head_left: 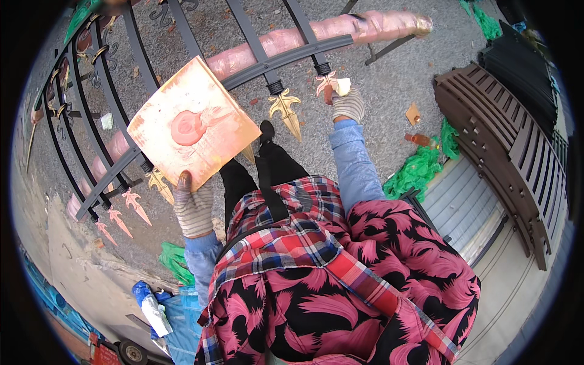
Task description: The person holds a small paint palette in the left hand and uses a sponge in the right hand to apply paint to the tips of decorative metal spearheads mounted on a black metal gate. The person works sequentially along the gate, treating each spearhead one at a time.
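My left hand (193,211), in a striped glove with bare fingers, grips the lower corner of a square board (164,149). A wet reddish patch of paint (186,128) lies in the board's middle, smeared to one side. My right hand (348,108), gloved the same way, pinches a small whitish piece of sponge (343,86). It is at a spear-shaped finial (323,84) on a black metal fence panel (261,66); this finial looks pinkish. Beside it, another finial (284,109) is gold. Several pinkish finials (135,205) show at the left; the board hides part of the panel.
A pink wrapped roll (389,25) lies under the fence panel. Brown metal panels (486,121) are stacked at the right. Green plastic netting (417,173) and a bottle (421,139) lie near them. A wheel (132,351) shows at the lower left.
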Demonstrator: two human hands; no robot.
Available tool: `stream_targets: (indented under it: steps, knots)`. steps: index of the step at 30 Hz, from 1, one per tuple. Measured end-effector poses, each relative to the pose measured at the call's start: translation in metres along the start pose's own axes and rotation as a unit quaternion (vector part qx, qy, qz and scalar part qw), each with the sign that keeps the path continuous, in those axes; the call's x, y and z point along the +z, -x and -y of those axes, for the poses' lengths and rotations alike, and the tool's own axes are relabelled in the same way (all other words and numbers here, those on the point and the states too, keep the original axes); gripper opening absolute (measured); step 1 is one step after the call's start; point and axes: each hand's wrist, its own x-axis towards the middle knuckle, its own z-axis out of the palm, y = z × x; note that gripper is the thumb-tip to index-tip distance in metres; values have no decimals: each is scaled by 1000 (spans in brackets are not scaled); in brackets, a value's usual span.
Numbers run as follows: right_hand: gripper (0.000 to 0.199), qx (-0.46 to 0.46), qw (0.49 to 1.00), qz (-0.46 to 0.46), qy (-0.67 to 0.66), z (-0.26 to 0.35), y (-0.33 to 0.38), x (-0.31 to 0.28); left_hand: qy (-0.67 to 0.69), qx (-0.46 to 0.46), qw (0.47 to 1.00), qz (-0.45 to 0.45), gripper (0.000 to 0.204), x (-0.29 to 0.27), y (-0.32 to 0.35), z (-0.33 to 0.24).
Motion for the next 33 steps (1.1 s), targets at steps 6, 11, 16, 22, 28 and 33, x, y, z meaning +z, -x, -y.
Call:
stream_targets:
  steps: [6, 11, 16, 22, 28, 33]
  knots:
    - [38, -10, 1000, 2, 29, 22, 5, -22, 3, -5, 1000, -12, 62, 12, 1, -2]
    - [40, 3, 999, 6, -47, -3, -35, -15, -11, -11, 1000, 2, 64, 12, 3, -2]
    - [32, 9, 1000, -5, 24, 38, -24, -12, -4, -17, 1000, -7, 65, 8, 3, -1]
    - [35, 51, 998, 28, -23, 16, -55, -3, -10, -8, 1000, -5, 63, 8, 6, 0]
    - [43, 70, 996, 56, 26, 29, -63, -9, -4, -18, 1000, 12, 62, 9, 4, 3]
    - [42, 31, 996, 42, 70, 39, -40, -19, -4, -17, 1000, 1, 62, 10, 7, 4]
